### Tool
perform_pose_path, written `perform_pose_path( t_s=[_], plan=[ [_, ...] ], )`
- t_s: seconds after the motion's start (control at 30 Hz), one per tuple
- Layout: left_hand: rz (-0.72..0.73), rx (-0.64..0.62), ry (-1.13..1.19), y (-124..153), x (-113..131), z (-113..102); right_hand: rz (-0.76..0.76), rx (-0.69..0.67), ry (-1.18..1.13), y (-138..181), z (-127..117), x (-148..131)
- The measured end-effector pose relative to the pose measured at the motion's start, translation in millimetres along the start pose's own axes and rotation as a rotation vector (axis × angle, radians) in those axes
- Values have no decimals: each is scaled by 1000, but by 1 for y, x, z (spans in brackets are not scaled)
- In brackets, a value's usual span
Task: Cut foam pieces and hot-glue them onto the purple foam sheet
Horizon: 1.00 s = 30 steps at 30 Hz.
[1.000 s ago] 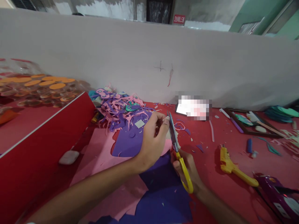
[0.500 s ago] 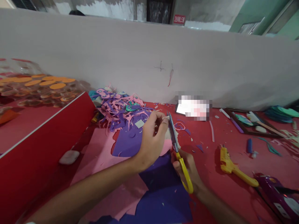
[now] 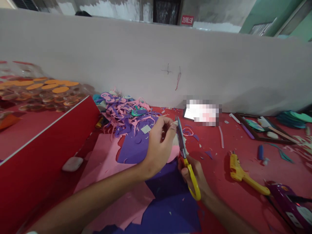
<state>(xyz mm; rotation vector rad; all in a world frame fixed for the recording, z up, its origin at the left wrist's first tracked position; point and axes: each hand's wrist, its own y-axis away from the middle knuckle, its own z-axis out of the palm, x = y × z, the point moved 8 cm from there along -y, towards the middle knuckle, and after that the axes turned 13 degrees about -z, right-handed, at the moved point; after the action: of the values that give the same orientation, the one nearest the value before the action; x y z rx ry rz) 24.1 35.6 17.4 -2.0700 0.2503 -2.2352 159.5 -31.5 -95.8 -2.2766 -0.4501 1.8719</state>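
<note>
My right hand (image 3: 195, 172) is wrapped round the yellow handles of a pair of scissors (image 3: 181, 143), whose blades point up and away from me. Close to the blade tips, my left hand (image 3: 161, 143) pinches a tiny pale piece (image 3: 175, 123), mostly hidden by the fingertips. The blades look nearly closed and touch or almost touch that piece. Under both hands lie cut sheets of purple foam (image 3: 170, 211) and pink foam (image 3: 124, 208). A pale scrap sheet shows partly behind the blades.
A heap of foam offcuts (image 3: 126, 113) lies at the back left, beside a red divider (image 3: 56, 143). A lit phone (image 3: 201, 112) leans on the grey wall. To the right are a yellow glue gun (image 3: 243, 175), a purple device (image 3: 290, 204) and a dark tray (image 3: 280, 138) of small parts.
Both hands stay in nearly the same place. The left fingertips and blade tips have shifted very slightly right, and the scissor handles have tilted a little.
</note>
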Motion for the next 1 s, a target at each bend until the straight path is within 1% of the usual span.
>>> perform_pose_path(
  t_s=[0.2,0.4,0.53,0.7,1.0],
  plan=[
    [-9,-31,3,2,-4,4,-51,12,-101,1,6,5],
    [-5,-42,-8,5,-5,6,-48,46,-152,2,7,9],
    [-4,-51,-2,6,-5,7,-46,35,-117,1,4,5],
    [-2,-49,-6,6,-5,7,-6,19,-70,0,0,3],
    [-26,-33,-7,3,-4,3,-1,12,-39,0,-1,2]
  ],
)
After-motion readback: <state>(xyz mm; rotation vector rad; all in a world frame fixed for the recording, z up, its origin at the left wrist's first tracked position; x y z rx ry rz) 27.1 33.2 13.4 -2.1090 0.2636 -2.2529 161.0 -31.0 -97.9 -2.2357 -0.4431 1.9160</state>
